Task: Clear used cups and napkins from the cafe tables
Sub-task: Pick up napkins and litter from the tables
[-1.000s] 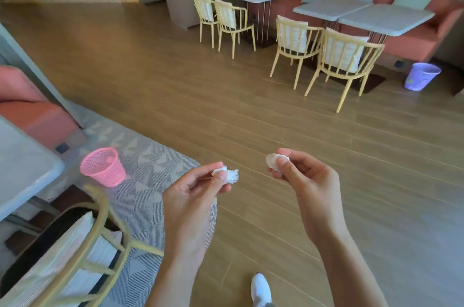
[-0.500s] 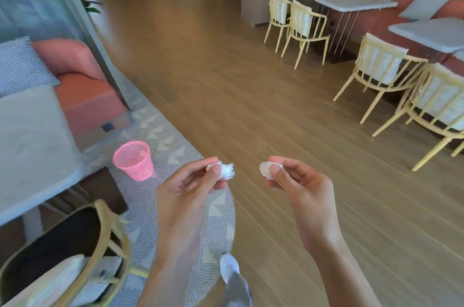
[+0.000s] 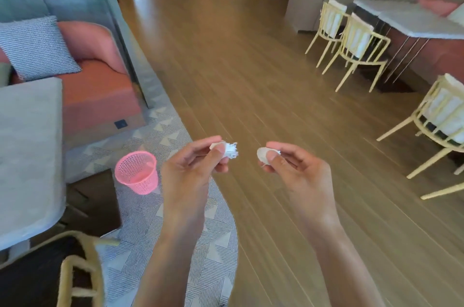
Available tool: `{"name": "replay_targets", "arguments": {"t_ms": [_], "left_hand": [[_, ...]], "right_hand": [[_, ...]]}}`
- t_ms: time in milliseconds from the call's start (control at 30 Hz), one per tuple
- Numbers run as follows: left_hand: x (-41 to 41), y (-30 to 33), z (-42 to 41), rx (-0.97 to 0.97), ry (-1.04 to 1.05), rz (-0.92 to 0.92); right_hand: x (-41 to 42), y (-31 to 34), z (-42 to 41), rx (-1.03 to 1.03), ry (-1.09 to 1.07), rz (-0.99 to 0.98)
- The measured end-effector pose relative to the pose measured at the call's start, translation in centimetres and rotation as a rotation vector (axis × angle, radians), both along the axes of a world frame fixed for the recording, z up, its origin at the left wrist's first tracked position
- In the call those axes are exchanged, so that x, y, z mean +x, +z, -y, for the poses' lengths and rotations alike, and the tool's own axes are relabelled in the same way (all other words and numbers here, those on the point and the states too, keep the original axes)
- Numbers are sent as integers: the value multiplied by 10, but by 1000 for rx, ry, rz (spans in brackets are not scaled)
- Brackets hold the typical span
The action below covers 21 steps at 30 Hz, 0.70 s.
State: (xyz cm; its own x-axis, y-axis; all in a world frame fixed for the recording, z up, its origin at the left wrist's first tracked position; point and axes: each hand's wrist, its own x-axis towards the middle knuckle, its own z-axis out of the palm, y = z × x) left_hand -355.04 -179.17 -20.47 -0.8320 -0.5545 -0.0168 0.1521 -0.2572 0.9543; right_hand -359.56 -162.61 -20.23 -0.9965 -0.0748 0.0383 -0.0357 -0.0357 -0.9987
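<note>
My left hand pinches a small crumpled white napkin between thumb and fingertips, held above the floor at mid-frame. My right hand pinches a second small white wad of napkin the same way, a short gap to the right of the first. A pink mesh wastebasket stands upright on the patterned rug, just left of my left hand.
A grey table fills the left edge, with a pink bench and grey cushion behind it. A yellow chair is at the bottom left. More yellow chairs and a white table stand at the right across the wooden floor.
The view has swung left. The pink wastebasket now lies closer to my left hand, and the chairs and tables have slid to the right edge. Both hands keep their hold on the napkins.
</note>
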Motion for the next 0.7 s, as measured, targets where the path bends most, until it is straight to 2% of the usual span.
{"name": "replay_targets", "arguments": {"t_ms": [267, 533, 700], "left_hand": [[-103, -28, 62, -56, 290, 114], [-212, -28, 117, -33, 623, 146], [-256, -28, 146, -53, 772, 228]], "right_hand": [[-158, -21, 82, -139, 234, 89], [-321, -24, 168, -146, 545, 143], [-378, -32, 227, -104, 683, 199]]}}
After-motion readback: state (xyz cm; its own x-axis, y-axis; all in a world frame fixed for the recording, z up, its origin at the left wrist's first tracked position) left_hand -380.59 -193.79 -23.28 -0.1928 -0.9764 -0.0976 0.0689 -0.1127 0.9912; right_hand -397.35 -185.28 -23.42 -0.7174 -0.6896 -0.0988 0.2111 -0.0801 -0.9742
